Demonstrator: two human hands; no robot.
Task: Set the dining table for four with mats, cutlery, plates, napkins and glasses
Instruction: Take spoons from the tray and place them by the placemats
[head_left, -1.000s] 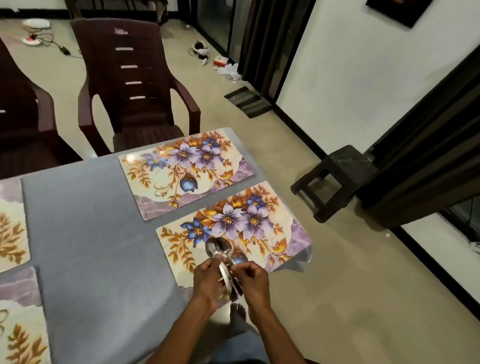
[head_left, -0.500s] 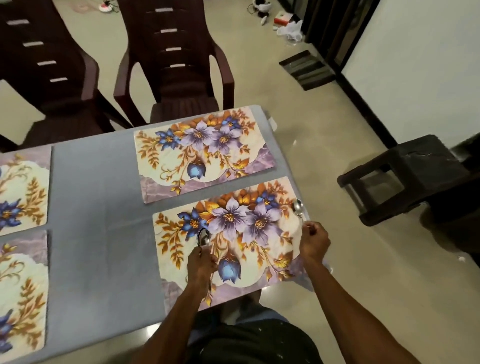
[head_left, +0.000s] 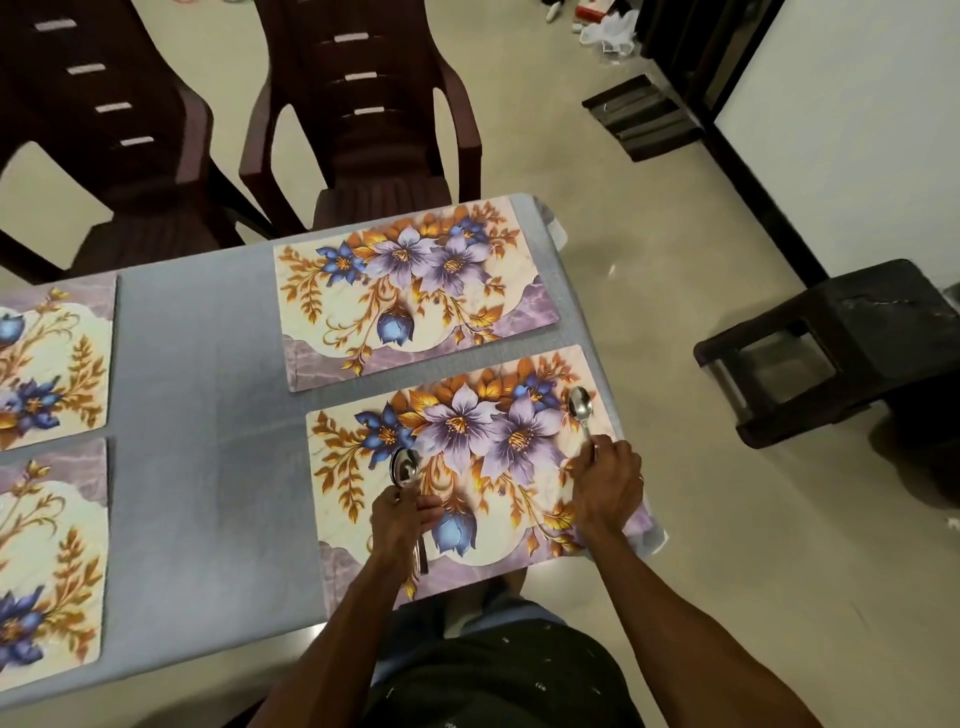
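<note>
A grey table (head_left: 208, 415) is being covered by 4 flowered mats. The nearest mat (head_left: 467, 467) is lying at the table's right end, close to the person, with a second mat (head_left: 410, 291) just beyond it. 2 further mats (head_left: 52, 358) (head_left: 47, 561) are being cut off by the left edge of the view.

A single spoon (head_left: 581, 410) is being held over the right edge of the nearest mat by the right hand (head_left: 608, 488), whose fingers are being curled around the handle; the bowl is pointing away from the person. Whether the spoon is touching the mat cannot be told.

A bundle of spoons (head_left: 404, 467) is being gripped by the left hand (head_left: 402, 519) above the left-middle part of the same mat, the bowls sticking out past the fingers and the handles showing below the palm.

2 dark chairs (head_left: 363, 130) (head_left: 104, 156) are standing at the far side of the table, and a dark stool (head_left: 831, 348) is standing on the floor to the right.
</note>
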